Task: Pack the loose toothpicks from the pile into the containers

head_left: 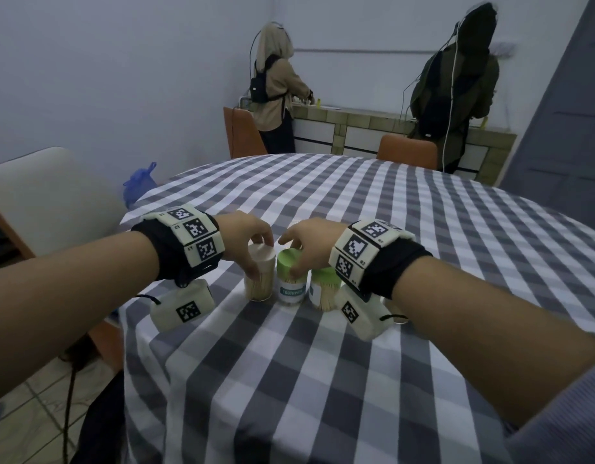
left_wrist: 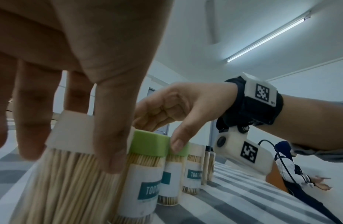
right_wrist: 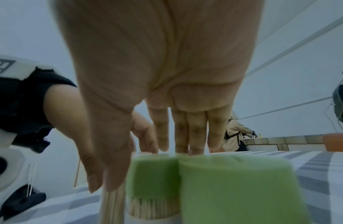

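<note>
- Our left hand (head_left: pixel 247 234) comes down from above on the clear round tub with the pale cream cap (head_left: pixel 260 274). The fingers curl over the cap and the thumb lies down its side, so the hand holds it.
- Our right hand (head_left: pixel 311 241) pinches the light green cap (head_left: pixel 291 259) of the clear round tub with the white "TOOTHPICK" label (head_left: pixel 291 286), thumb in front and fingers at the back.
- The two hands are near each other but do not touch.
- The green-capped tub stands just right of the cream-capped tub, touching or almost touching it. A second green-capped tub (head_left: pixel 324 289) stands on the far side of the labelled one, partly hidden by our right wrist.
- All three stand upright on the grey and white check tablecloth (head_left: pixel 322 380), packed full of thin wooden toothpicks (left_wrist: pixel 70 181).
- We see no loose pile in these pictures.
- We think the tubs are light, hard and a bit slippery. It is best to hold the body low with one hand and twist or pull the cap with the other.
- We think they tip easily, and toothpicks are thin, sharp and quick to spill.
</note>
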